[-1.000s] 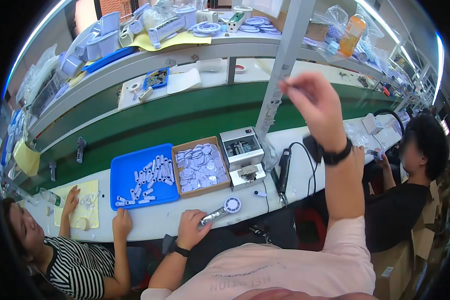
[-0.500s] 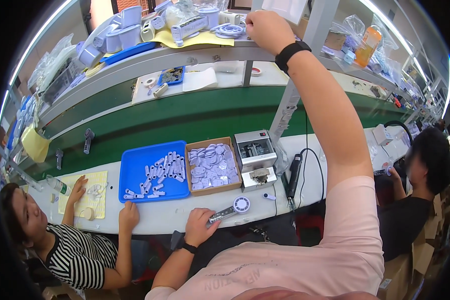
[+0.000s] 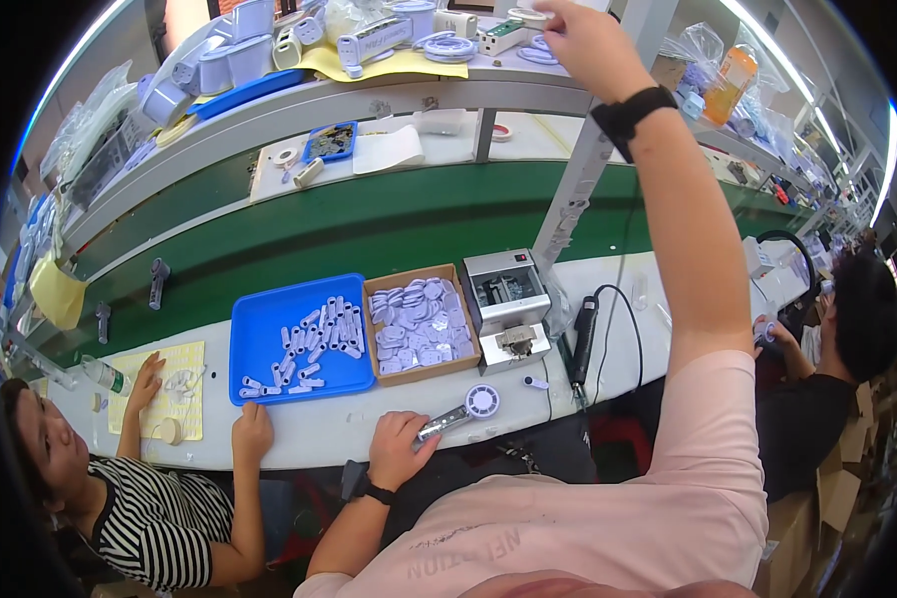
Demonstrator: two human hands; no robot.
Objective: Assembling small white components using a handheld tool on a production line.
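My left hand [image 3: 399,448] is closed around the handle of a handheld fan housing [image 3: 481,401], at the front edge of the bench. Its round grille head points right, and the handle's open side shows parts inside. High up, my right hand [image 3: 593,50] reaches to the shelf with fingers pinched together. A pale round piece [image 3: 526,14] shows at the fingertips; whether it is gripped is unclear. Just below lie a small white-and-green box [image 3: 501,38] and pale rings [image 3: 538,52]. A small lavender part [image 3: 535,383] lies right of the fan.
A blue tray [image 3: 249,339] of small lavender parts stands beside a cardboard box [image 3: 371,329] of flat pieces. Right of these are a silver machine [image 3: 508,299] and a black electric screwdriver [image 3: 584,339]. Co-workers sit on both sides; a metal post [image 3: 568,214] supports the shelf.
My right hand has moved right along the shelf, uncovering the white-and-green box and rings. The pale round piece now shows at its fingertips. My left hand still holds the fan housing.
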